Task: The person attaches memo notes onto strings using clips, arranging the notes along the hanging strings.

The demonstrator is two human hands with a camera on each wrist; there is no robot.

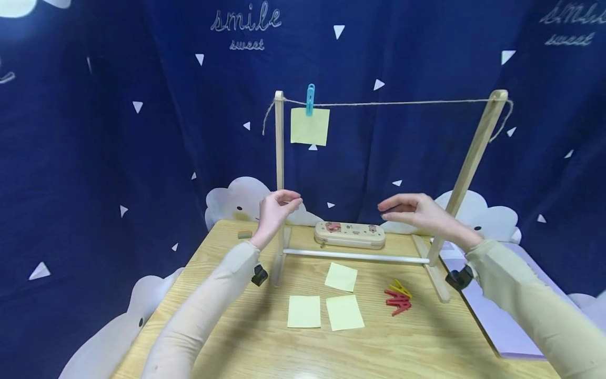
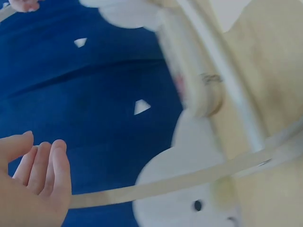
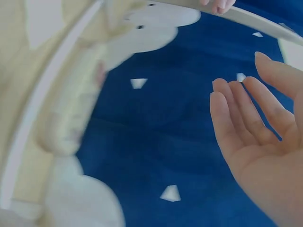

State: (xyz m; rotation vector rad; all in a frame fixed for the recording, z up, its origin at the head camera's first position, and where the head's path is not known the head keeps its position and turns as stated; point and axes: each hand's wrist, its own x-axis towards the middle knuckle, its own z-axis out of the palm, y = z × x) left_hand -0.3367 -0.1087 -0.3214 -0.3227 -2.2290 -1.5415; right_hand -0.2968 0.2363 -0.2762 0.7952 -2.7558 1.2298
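Observation:
Both hands are raised in the air inside the wooden frame, and neither holds anything. My left hand (image 1: 278, 210) is close to the left post (image 1: 280, 142), its fingers loosely bent. On the other side, my right hand (image 1: 416, 210) points inward with fingers relaxed and thumb apart; its bare palm shows in the right wrist view. Above them a string (image 1: 397, 102) runs between the posts. A blue clothespin (image 1: 310, 99) clips a yellow sticky note (image 1: 309, 127) to it near the left post. Three more notes, one of them a lower-left note (image 1: 304, 311), lie on the table below.
Red clothespins (image 1: 399, 302) and a yellow clothespin (image 1: 401, 288) lie at the right of the notes. A pencil case (image 1: 350, 235) stands behind the frame's white crossbar (image 1: 355, 256). A small eraser-like block (image 1: 244, 235) is at the back left, a purple folder (image 1: 502, 316) at the right.

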